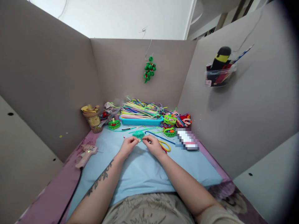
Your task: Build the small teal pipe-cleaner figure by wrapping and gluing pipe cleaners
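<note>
My left hand (129, 145) and my right hand (152, 144) meet at the middle of the blue sheet, both closed in a pinch. Between their fingertips is a short, pale teal bit of pipe cleaner (140, 139), mostly covered by the fingers. Just beyond them lies a fuzzy teal piece coiled from pipe cleaner (138, 133). To the right of my right hand, a yellow pipe cleaner loop (166, 145) rests on the sheet, with red pipe cleaner partly under it. A dark blue pipe cleaner (161, 137) stretches behind that hand.
A blue tray (141, 121) heaped with pipe cleaners stands at the back. Finished fuzzy pieces, such as a green one (114, 124), sit on either side. A pink glue gun (86, 156) with a cord lies left, a phone (187, 139) right. Grey panels enclose the table.
</note>
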The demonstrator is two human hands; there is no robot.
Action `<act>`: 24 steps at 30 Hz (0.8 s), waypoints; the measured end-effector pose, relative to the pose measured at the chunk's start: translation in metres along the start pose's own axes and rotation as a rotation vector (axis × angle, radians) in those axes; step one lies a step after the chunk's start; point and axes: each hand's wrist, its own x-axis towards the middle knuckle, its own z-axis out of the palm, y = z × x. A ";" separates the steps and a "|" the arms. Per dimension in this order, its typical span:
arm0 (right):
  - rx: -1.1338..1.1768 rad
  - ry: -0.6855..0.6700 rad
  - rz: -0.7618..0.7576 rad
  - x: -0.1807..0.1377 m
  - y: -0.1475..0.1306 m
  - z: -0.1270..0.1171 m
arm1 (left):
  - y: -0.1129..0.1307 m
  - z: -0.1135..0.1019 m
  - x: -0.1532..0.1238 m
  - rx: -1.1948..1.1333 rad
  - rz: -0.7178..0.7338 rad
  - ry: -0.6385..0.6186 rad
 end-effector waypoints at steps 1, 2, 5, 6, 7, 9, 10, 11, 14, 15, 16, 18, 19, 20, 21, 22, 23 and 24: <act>0.033 0.000 0.028 0.000 0.001 0.001 | 0.000 0.000 0.000 0.013 0.014 -0.002; 0.070 -0.005 0.056 0.001 0.002 0.002 | -0.001 0.000 0.000 0.028 0.028 -0.006; 0.187 -0.066 0.138 0.002 0.004 0.003 | -0.002 0.001 0.000 0.083 0.061 -0.017; 0.216 -0.090 0.164 0.002 0.003 0.003 | -0.002 0.001 -0.001 0.101 0.073 -0.018; 0.237 -0.111 0.188 0.002 0.003 0.002 | -0.002 0.001 -0.001 0.118 0.087 -0.016; 0.255 -0.137 0.222 0.001 0.001 0.002 | -0.003 0.000 -0.001 0.152 0.119 -0.017; 0.256 -0.148 0.231 0.001 0.000 0.002 | -0.003 0.000 -0.001 0.167 0.133 -0.020; 0.257 -0.156 0.232 0.001 -0.001 0.002 | -0.004 0.000 0.000 0.180 0.143 -0.022; 0.254 -0.170 0.214 0.000 -0.004 0.002 | -0.006 0.000 0.001 0.189 0.149 -0.032; 0.255 -0.171 0.209 0.000 -0.004 0.003 | -0.007 0.000 0.001 0.182 0.142 -0.038; 0.257 -0.169 0.207 0.000 -0.005 0.003 | -0.007 0.000 0.001 0.170 0.131 -0.048; 0.270 -0.166 0.211 -0.001 -0.005 0.003 | -0.008 0.000 0.002 0.131 0.101 -0.069; 0.280 -0.164 0.216 -0.001 -0.004 0.003 | -0.008 0.001 0.002 0.106 0.087 -0.076; 0.291 -0.162 0.221 -0.001 -0.004 0.002 | -0.007 0.001 0.002 0.082 0.077 -0.079; 0.300 -0.159 0.226 -0.001 -0.004 0.002 | -0.007 0.002 0.001 0.062 0.069 -0.078; 0.305 -0.155 0.230 -0.001 -0.004 0.002 | -0.006 0.002 0.001 0.048 0.065 -0.077; 0.307 -0.148 0.232 -0.001 -0.003 0.002 | -0.005 0.002 0.001 0.039 0.062 -0.077; 0.303 -0.140 0.233 0.000 -0.003 0.003 | -0.005 0.003 0.000 0.035 0.060 -0.078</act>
